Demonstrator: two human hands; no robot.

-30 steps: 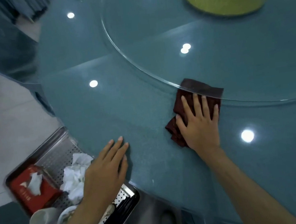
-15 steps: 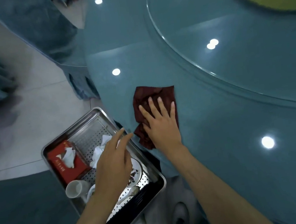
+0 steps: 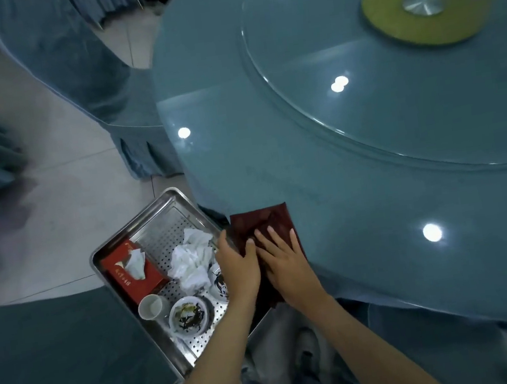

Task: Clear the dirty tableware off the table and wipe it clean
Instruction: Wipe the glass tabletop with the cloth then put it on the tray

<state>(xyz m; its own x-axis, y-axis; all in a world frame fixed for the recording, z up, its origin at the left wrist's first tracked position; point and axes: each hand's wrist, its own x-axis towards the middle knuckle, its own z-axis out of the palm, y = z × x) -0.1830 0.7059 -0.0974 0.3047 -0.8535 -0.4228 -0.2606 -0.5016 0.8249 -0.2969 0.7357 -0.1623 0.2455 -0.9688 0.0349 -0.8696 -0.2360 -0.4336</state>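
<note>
The right hand lies flat on the cloth, fingers straight and spread. Its grip is open, pressing the cloth down, not clutching it. The dark red cloth sits at the near edge of the desk, at about 6 o'clock in the view, with its lower end hanging off the rim.

The left hand is just beside the right at 9 o'clock, at the desk edge and touching the cloth's side. Its fingers look fairly straight and nothing shows in them, so that grip reads as open too, perhaps set to catch what the cloth pushes off.

The tray stands off the desk at 8 o'clock from the cloth, just below the edge. It holds a cup, a soiled dish, crumpled tissues and a red tissue box.

Clearing looks done: the tableware is in the tray, and no dishes show on the part of the desk in view. Wiping is under way at the near rim, and this looks like a sweep towards the tray.

The glass turntable, at 1 o'clock, shows only lamp reflections. Whether it or the far side has been wiped cannot be told. The desk's 5 o'clock stretch likely remains.
</note>
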